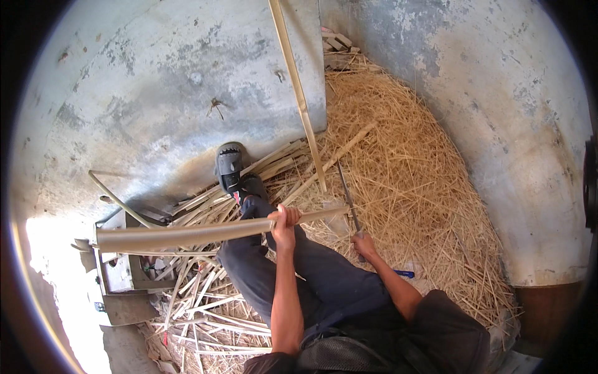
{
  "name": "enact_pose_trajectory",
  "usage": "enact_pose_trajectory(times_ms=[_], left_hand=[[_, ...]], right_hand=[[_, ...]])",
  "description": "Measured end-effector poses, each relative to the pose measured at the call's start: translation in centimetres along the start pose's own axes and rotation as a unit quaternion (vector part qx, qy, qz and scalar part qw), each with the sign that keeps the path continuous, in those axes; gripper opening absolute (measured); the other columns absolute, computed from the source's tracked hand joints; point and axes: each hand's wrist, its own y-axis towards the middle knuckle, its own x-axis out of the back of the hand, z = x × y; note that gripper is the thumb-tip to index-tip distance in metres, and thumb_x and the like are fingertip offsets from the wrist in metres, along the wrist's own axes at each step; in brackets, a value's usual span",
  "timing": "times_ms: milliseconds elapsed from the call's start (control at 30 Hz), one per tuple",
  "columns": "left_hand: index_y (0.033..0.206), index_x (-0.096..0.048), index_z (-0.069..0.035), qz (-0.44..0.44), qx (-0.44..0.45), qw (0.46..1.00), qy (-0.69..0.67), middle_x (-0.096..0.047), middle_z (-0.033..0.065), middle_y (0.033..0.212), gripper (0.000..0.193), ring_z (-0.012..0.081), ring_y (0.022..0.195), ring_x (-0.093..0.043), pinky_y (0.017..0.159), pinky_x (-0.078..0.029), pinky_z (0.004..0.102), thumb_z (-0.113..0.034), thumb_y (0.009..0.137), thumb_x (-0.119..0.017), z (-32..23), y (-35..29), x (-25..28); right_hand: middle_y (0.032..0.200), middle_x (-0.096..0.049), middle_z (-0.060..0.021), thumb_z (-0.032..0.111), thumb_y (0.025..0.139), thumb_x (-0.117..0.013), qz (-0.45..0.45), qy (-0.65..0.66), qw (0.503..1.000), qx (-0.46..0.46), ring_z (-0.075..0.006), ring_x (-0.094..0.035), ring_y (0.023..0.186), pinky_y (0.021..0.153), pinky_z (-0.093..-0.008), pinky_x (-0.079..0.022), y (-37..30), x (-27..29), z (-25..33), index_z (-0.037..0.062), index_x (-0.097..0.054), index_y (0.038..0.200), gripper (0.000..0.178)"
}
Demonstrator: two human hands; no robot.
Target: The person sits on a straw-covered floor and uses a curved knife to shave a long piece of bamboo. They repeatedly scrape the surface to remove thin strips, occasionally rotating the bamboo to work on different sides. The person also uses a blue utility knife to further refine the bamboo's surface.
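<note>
My left hand [284,218] is wrapped round a long, pale split bamboo strip [187,235], which lies across above my legs from far left to the middle. In my right hand [363,244] is the handle of a long, narrow, dark-bladed knife [347,196]. The blade points away from me and crosses the strip's right end, seeming to touch it. Another tall bamboo strip [299,93] slants down from the top edge, its lower end near the blade. A further strip [339,153] lies on the shavings just beyond the knife.
A large heap of straw-coloured shavings [398,137] fills the right side below a weathered wall [486,93]. Split sticks [274,163] lie by my dark shoe [229,165]. A wooden box frame [121,274] stands at left. A small blue object [405,273] lies near my right forearm.
</note>
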Motion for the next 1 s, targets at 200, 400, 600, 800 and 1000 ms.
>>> enact_pose_trajectory(times_ms=[200, 400, 600, 800, 1000], left_hand=[[0.058, -0.021, -0.014, 0.066, -0.124, 0.985, 0.095, -0.018, -0.0024, 0.053, 0.063, 0.0146, 0.05, -0.018, 0.056, -0.026, 0.0368, -0.035, 0.112, -0.045, -6.9, 0.2, -3.0], [0.061, -0.028, -0.008, -0.022, -0.051, 0.996, 0.068, -0.026, 0.0, 0.054, 0.06, 0.0146, 0.05, -0.025, 0.055, -0.028, 0.0351, -0.031, 0.111, -0.049, -3.4, -0.5, -1.0], [0.062, -0.027, -0.008, 0.03, -0.054, 0.994, 0.091, -0.024, 0.0004, 0.056, 0.058, 0.0165, 0.052, -0.024, 0.057, -0.027, 0.0371, -0.03, 0.111, -0.049, -3.6, -2.7, -1.5], [0.057, -0.031, -0.005, 0.061, -0.027, 0.989, 0.133, -0.031, 0.0018, 0.054, 0.061, 0.0168, 0.053, -0.027, 0.056, -0.027, 0.0366, -0.031, 0.104, -0.06, -4.7, -5.1, -1.3], [0.055, -0.034, -0.004, 0.093, 0.001, 0.983, 0.158, -0.033, 0.0037, 0.052, 0.058, 0.0184, 0.051, -0.029, 0.06, -0.031, 0.038, -0.029, 0.097, -0.066, -5.3, -7.3, -1.7]], right_hand=[[0.062, -0.064, -0.0088, 0.026, 0.082, -0.067, 0.007, -0.065, 0.997, 0.032, -0.0225, -0.061, 0.054, 0.058, -0.0408, -0.047, 0.0, 0.4, 2.3, 0.0003, -0.072, 0.082, 0.026], [0.057, -0.054, -0.0031, 0.015, 0.085, -0.067, 0.012, -0.007, 1.0, -0.007, -0.0148, -0.05, 0.043, 0.043, -0.0344, -0.04, -0.4, -1.6, 1.1, 0.0026, -0.061, 0.073, 0.019], [0.056, -0.052, -0.0038, 0.013, 0.085, -0.067, 0.028, -0.006, 0.996, -0.08, -0.0152, -0.048, 0.043, 0.042, -0.0355, -0.04, 0.5, -1.5, -1.5, 0.0026, -0.061, 0.076, 0.014], [0.056, -0.052, -0.0045, 0.014, 0.084, -0.067, 0.032, -0.002, 0.998, 0.049, -0.0153, -0.049, 0.043, 0.041, -0.0355, -0.039, 1.3, -0.9, -0.9, 0.0011, -0.063, 0.076, 0.015], [0.063, -0.06, -0.011, 0.022, 0.084, -0.065, 0.04, -0.069, 0.992, -0.097, -0.0236, -0.055, 0.051, 0.051, -0.0395, -0.043, 1.2, 0.0, -6.1, -0.0024, -0.066, 0.077, 0.026]])
